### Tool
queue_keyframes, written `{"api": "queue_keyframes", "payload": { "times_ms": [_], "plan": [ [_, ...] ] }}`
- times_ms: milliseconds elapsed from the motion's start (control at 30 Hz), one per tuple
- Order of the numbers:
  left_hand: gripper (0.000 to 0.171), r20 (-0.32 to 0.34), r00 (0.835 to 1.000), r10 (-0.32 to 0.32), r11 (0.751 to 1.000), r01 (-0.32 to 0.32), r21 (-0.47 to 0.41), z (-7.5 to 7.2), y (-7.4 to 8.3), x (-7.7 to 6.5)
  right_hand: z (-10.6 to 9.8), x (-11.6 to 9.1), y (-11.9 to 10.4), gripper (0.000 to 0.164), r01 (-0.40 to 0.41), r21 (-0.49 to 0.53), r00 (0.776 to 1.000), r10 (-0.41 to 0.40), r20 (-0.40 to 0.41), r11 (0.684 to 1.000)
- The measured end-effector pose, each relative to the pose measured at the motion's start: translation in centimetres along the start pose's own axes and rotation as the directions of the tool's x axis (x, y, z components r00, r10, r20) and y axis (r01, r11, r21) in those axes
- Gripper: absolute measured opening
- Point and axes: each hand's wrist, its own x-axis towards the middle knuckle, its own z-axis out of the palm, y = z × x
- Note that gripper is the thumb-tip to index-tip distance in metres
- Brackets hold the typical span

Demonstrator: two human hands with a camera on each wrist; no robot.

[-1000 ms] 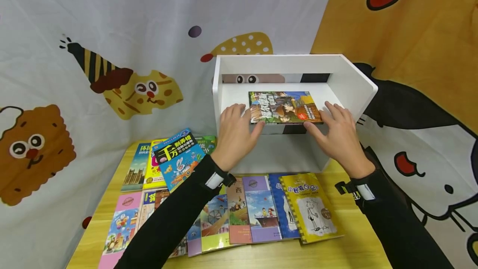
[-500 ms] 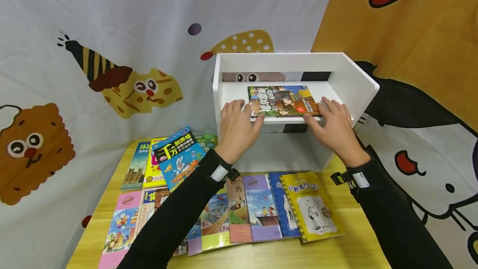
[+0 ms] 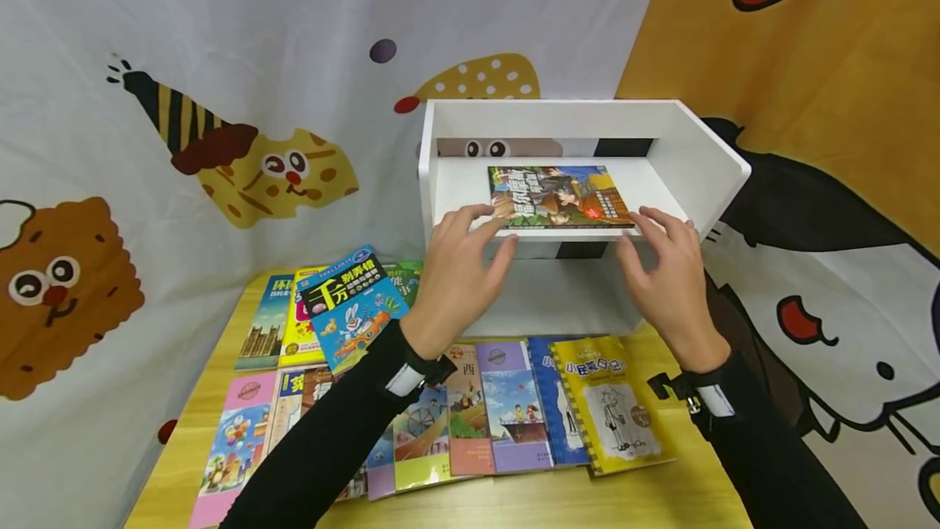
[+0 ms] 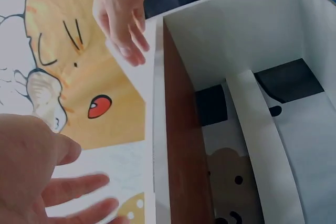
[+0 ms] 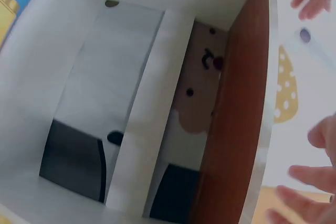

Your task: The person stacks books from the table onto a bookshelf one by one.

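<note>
Paperback (image 3: 561, 196) is lying on the white bookshelf's upper board (image 3: 463, 182); my left hand (image 3: 461, 276) and right hand (image 3: 671, 292) are sitting by its front corners, fingers loosely wide. Black left sleeve (image 3: 330, 439) is kinda blocking some books (image 3: 238, 435) below.

Flat, glossy multicoloured paper book (image 3: 561, 197): we see green, blue, brown and orange artwork, white lettering, one small red spot.
Rectangular white shelf unit (image 3: 558, 117): plain white, but we find a reddish-brown board face (image 5: 236, 103).
Rectangular yellow paper book (image 3: 613, 406): solid ground, dark line drawing on a pale panel.
Rectangular purple paper book (image 3: 516, 406): purple bands around a sky-blue scene.
Rectangular blue paper book (image 3: 348, 313): black band, yellow and white characters.
Flat yellow wooden tabletop (image 3: 701, 472): we note streaky grain.
Long black fabric sleeves (image 3: 334, 435): solid black.
Printed white-and-orange cloth backdrop (image 3: 286, 6): cartoon faces, red dots, a black-and-yellow striped hat.
</note>
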Motion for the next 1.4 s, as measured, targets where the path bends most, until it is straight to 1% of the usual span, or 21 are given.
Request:
{"api": "queue_keyframes", "payload": {
  "times_ms": [100, 167, 267, 367, 433, 500, 567, 633, 700, 733, 867, 933, 967, 1000, 1033, 1100, 1167, 1200, 1267, 1300, 1400],
  "plan": [
    [0.031, 0.008, 1.000, 0.017, 0.998, -0.016, -0.058, -0.7, 0.0, -1.3, 0.4, -1.8, -0.5, 0.034, 0.068, 0.058, 0.995, -0.063, -0.081, 0.996],
    [0.028, 0.022, 1.000, 0.017, 0.995, -0.015, -0.095, -1.0, -0.2, -2.4, 0.9, -3.1, -0.7, 0.027, 0.099, 0.086, 0.992, -0.091, -0.092, 0.991],
    [0.026, 0.068, 0.998, -0.007, 0.990, 0.016, -0.139, -1.1, -0.8, -4.5, 1.8, -5.1, -0.6, 0.020, 0.095, 0.127, 0.995, -0.089, -0.055, 0.987],
    [0.028, 0.164, 0.985, -0.059, 0.981, 0.088, -0.173, -0.7, -1.4, -7.0, 2.8, -7.3, -0.1, 0.018, 0.035, 0.176, 0.999, -0.040, 0.025, 0.984],
    [0.033, 0.244, 0.963, -0.113, 0.972, 0.158, -0.175, -0.1, -2.1, -8.8, 3.6, -8.9, 0.4, 0.018, -0.013, 0.230, 0.996, -0.008, 0.093, 0.973],
    [0.036, 0.310, 0.937, -0.163, 0.959, 0.224, -0.174, 0.6, -3.0, -10.4, 4.4, -10.4, 1.0, 0.019, -0.048, 0.280, 0.988, 0.004, 0.155, 0.959],
    [0.039, 0.357, 0.910, -0.211, 0.948, 0.280, -0.153, 1.5, -4.4, -11.9, 5.2, -11.9, 1.4, 0.020, -0.079, 0.317, 0.977, 0.010, 0.215, 0.945],
    [0.038, 0.380, 0.889, -0.253, 0.938, 0.322, -0.130, 2.2, -5.9, -13.1, 5.9, -13.2, 1.7, 0.019, -0.107, 0.324, 0.962, 0.016, 0.271, 0.940],
    [0.038, 0.398, 0.870, -0.291, 0.926, 0.361, -0.112, 2.6, -7.5, -13.9, 6.4, -14.2, 2.0, 0.019, -0.119, 0.307, 0.949, 0.017, 0.315, 0.944],
    [0.040, 0.409, 0.857, -0.314, 0.918, 0.384, -0.100, 2.7, -8.3, -14.3, 6.6, -14.7, 2.1, 0.018, -0.133, 0.297, 0.940, 0.026, 0.340, 0.946],
    [0.051, 0.443, 0.795, -0.414, 0.868, 0.492, -0.071, 1.7, -11.7, -14.5, 7.4, -16.0, 2.6, 0.019, -0.172, 0.303, 0.910, 0.034, 0.412, 0.938],
    [0.060, 0.435, 0.773, -0.461, 0.847, 0.530, -0.044, 0.9, -13.8, -14.2, 7.6, -16.3, 2.7, 0.020, -0.195, 0.332, 0.899, 0.033, 0.437, 0.923],
    [0.064, 0.420, 0.768, -0.484, 0.841, 0.541, -0.020, 0.5, -14.9, -14.0, 7.6, -16.4, 2.7, 0.020, -0.199, 0.346, 0.897, 0.028, 0.442, 0.917],
    [0.068, 0.398, 0.767, -0.504, 0.837, 0.547, 0.005, 0.1, -16.1, -13.7, 7.6, -16.4, 2.7, 0.021, -0.203, 0.358, 0.895, 0.025, 0.445, 0.911],
    [0.071, 0.367, 0.770, -0.521, 0.835, 0.550, 0.032, -0.3, -17.3, -13.5, 7.5, -16.4, 2.8, 0.021, -0.201, 0.363, 0.896, 0.021, 0.444, 0.910],
    [0.077, 0.299, 0.770, -0.563, 0.820, 0.566, 0.084, -0.9, -19.6, -13.1, 7.4, -16.4, 2.8, 0.021, -0.193, 0.362, 0.903, 0.021, 0.429, 0.912],
    [0.081, 0.245, 0.755, -0.609, 0.793, 0.593, 0.142, -1.3, -21.6, -12.9, 7.3, -16.4, 2.9, 0.021, -0.186, 0.355, 0.912, 0.026, 0.410, 0.916],
    [0.082, 0.228, 0.739, -0.634, 0.773, 0.612, 0.165, -1.5, -22.5, -12.9, 7.3, -16.4, 3.0, 0.021, -0.183, 0.352, 0.916, 0.029, 0.401, 0.918],
    [0.084, 0.219, 0.695, -0.685, 0.729, 0.646, 0.228, -1.7, -24.0, -13.0, 7.2, -16.4, 3.0, 0.021, -0.174, 0.352, 0.922, 0.026, 0.387, 0.920],
    [0.085, 0.229, 0.671, -0.705, 0.709, 0.655, 0.261, -1.8, -24.5, -13.1, 7.2, -16.4, 3.1, 0.021, -0.172, 0.355, 0.922, 0.023, 0.386, 0.919],
    [0.093, 0.275, 0.605, -0.747, 0.664, 0.664, 0.344, -1.8, -25.5, -13.4, 7.1, -16.4, 3.1, 0.020, -0.167, 0.363, 0.922, 0.015, 0.386, 0.917]
  ]
}}
